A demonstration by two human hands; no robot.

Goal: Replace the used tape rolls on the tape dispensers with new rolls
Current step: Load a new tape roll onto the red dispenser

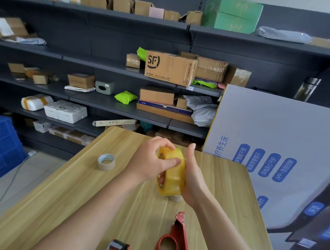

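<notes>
**Two hands hold a new roll of yellow tape above a wooden table**

Seen from a head-worn camera looking down, two bare forearms reach out over a light wooden table (61, 196). Between the hands is a thick, full roll of translucent yellow tape (172, 173), held upright on edge and lifted off the table. The left hand (150, 162) curls over the top of the roll, its thumb pressed flat against the outer band of tape and its fingers bent over the rim. The right hand (193, 176) cups the roll's far side, palm flat against it and fingers pointing up. Both hands are closed on the roll.

Just below the roll, a small pale object rests on the table, mostly hidden; what it is cannot be told. To the left, well apart from the hands, a nearly used-up roll (106, 162) with a brown cardboard core lies flat on the table. Near the table's close edge lies a red tape dispenser (173, 240), its round holder bare. Beside it to the left, cut off by the frame edge, sits a second dispenser (117, 247) in red, black and yellow.

Behind the table stand dark shelves (123, 107) filled with cardboard boxes and parcels. A large printed board (273, 149) leans at the right. A blue crate (0, 146) sits at the far left.
</notes>
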